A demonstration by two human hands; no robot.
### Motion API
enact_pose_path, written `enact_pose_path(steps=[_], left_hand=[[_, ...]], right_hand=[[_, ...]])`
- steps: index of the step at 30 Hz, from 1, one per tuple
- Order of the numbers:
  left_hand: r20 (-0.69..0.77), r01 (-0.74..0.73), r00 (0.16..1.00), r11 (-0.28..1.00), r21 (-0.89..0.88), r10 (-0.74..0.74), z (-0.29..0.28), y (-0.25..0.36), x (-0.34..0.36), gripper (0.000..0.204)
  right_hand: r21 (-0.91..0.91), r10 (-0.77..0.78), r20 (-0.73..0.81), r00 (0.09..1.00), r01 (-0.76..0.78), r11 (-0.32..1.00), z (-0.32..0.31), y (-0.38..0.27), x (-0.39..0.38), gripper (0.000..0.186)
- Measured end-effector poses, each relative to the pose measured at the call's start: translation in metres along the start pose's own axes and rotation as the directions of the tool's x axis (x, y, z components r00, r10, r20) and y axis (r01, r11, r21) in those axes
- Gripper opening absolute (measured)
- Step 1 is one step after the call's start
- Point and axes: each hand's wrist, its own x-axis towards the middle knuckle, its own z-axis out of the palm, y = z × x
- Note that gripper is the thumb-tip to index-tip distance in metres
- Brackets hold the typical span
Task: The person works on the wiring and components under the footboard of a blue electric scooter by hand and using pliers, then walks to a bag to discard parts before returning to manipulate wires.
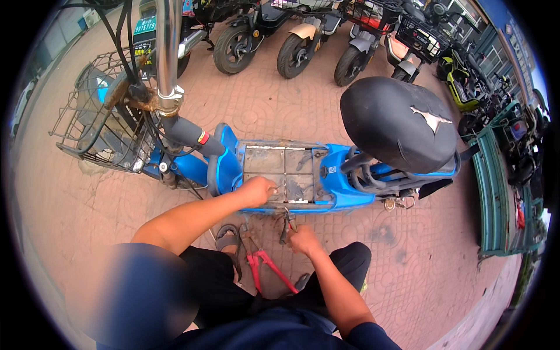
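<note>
One pr pliers [286, 219] in R hand [304, 239], tips past fingers, nr scooter [353, 199].

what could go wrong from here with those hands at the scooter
The pliers-like tool in the right hand, at the deck's near edge, might slip and nick the left hand close by. The red-handled tool between the person's legs could get kicked or trip them, and the sandal leaves the foot partly exposed.

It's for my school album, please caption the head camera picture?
Left hand over the blue scooter, right hand holding pliers beside it.
</note>
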Motion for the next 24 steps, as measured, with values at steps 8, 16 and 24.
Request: enact_pose_path(steps=[8, 16, 24], left_hand=[[0.103, -0.085, 0.992, 0.991, 0.103, 0.074, -0.012, 0.011, -0.015, 0.029], [-0.027, -0.065, 0.997, 0.996, 0.057, 0.067, -0.033, 0.004, -0.026, 0.03], [0.015, 0.087, 0.996, 0.986, -0.14, -0.086, -0.039, 0.006, -0.024, 0.039]], right_hand=[[-0.279, 0.026, -0.031, 0.999, -0.034, 0.96, -0.021, 0.022, 0.011, 0.046], [-0.322, 0.091, 0.164, 0.982, -0.034, 0.946, -0.017, 0.038, -0.003, 0.049], [-0.364, 0.107, 0.189, 0.976, -0.032, 0.931, 0.057, 0.102, 0.017, 0.038]])
